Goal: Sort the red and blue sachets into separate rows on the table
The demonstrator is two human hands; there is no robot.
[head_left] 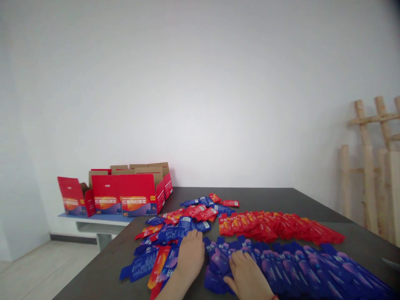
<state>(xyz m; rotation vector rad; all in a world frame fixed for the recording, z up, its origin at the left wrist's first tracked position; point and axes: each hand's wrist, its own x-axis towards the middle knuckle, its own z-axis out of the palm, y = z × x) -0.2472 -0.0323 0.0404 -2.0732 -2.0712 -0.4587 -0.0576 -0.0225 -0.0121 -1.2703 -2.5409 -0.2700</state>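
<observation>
My left hand (pixel 191 253) is at the right side of a mixed heap of red and blue sachets. Its fingers are bent close together over a blue sachet (pixel 184 226), and the fingertips are partly hidden. Palm down, my right hand (pixel 248 275) lies on the near left end of a long overlapping row of blue sachets (pixel 290 266). Its fingers are stretched out and the thumb stands apart. Behind that row runs a second overlapping row of red sachets (pixel 275 225). A red sachet (pixel 158 266) lies left of my left wrist, among the heap's blue ones.
Several open red cartons (pixel 137 187) stand on a lower blue-topped shelf (pixel 115 218) to the left. The dark table (pixel 250 198) reaches back to a white wall. A wooden pole rack (pixel 368 175) leans at the right, beyond the table's edge.
</observation>
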